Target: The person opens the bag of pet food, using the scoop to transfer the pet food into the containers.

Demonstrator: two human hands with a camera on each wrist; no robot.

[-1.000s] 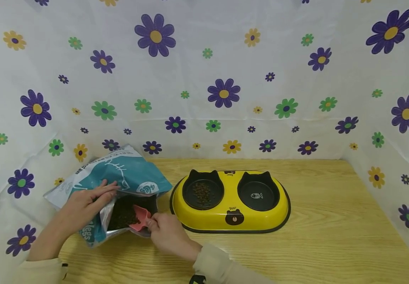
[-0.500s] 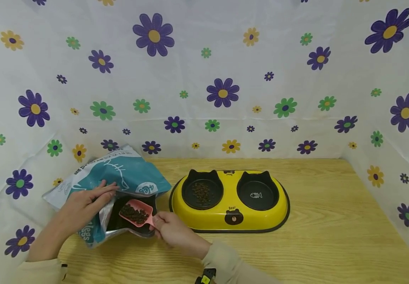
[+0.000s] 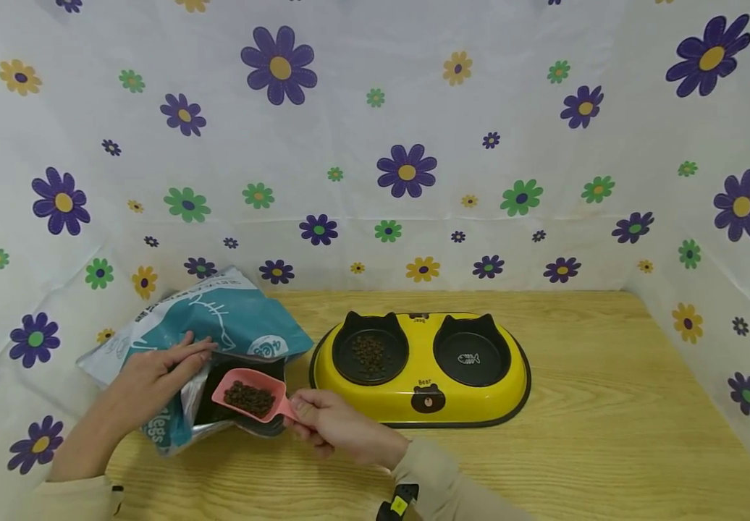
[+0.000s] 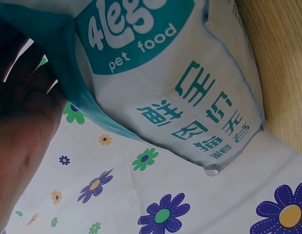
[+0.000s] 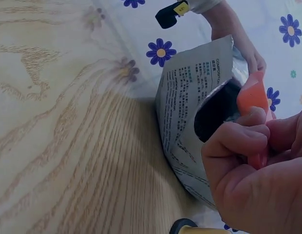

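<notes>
In the head view, my right hand [image 3: 342, 423] grips the handle of a pink scoop [image 3: 287, 410], heaped with brown kibble [image 3: 249, 398], over the mouth of a teal and white pet food bag [image 3: 245, 315]. My left hand [image 3: 153, 376] rests on the bag beside its opening, fingers stretched across the top. The left wrist view shows that palm [image 4: 19, 117] against the bag's teal edge. In the right wrist view, curled fingers [image 5: 236, 136] wrap the scoop handle, and the bag's dark opening [image 5: 217, 112] lies just beyond.
Right of the bag stands a yellow double feeder [image 3: 414, 409]. Its left black bowl [image 3: 349, 351] has some kibble in it; its right bowl [image 3: 479, 369] shows a fish-bone print. White flowered cloth [image 3: 349, 108] rises behind the wooden table [image 3: 609, 405].
The scoop has come up out of the bag's kibble, turned level and filled, then shifted slightly right with my right hand. My left hand has stayed on the bag.
</notes>
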